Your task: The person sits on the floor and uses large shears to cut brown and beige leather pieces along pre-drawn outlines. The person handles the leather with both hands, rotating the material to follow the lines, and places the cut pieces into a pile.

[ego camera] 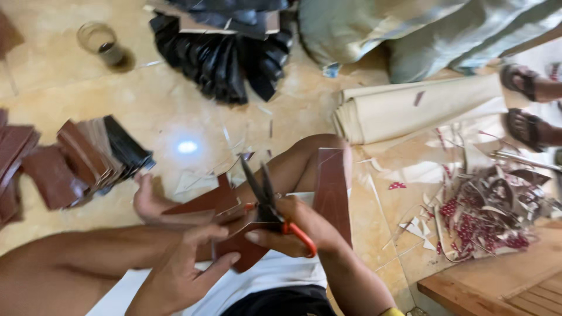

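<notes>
i'm looking down at a tan floor (pixel 175 111) that is taking up most of the view. at the far right a pale cloth bundle (pixel 421 29) is lying, and just near of it a stack of cream sheets (pixel 404 111) is stretching toward another person's sandalled feet (pixel 524 105). a fan of black pieces (pixel 228 58) is sitting at the far middle, a pile of brown cut pieces (pixel 64 164) at the left, and a heap of red-spotted scraps (pixel 492 216) at the right near a wooden board (pixel 497 281). a small glass (pixel 102 41) is standing far left.

in the near middle i'm working over my lap. my left hand (pixel 181 269) is pinching a dark brown sheet (pixel 246 240) from the near side, thumb and forefinger closing on its edge, other fingers loosely curled. my right hand (pixel 293 228) is wrapping through the orange handles of the scissors (pixel 263 193), fingers pressed together around the loops, blades parted and pointing far. another brown strip (pixel 331 187) is leaning on my knee.

i'm judging the risks this way: the blades are sitting close to my left thumb, so a slipping sheet could bring skin into the cut. the sheet is being held at one edge only, so it may be twisting and the cut wandering. the picture is blurring, so i cannot tell exactly where the blades are meeting the sheet.
</notes>
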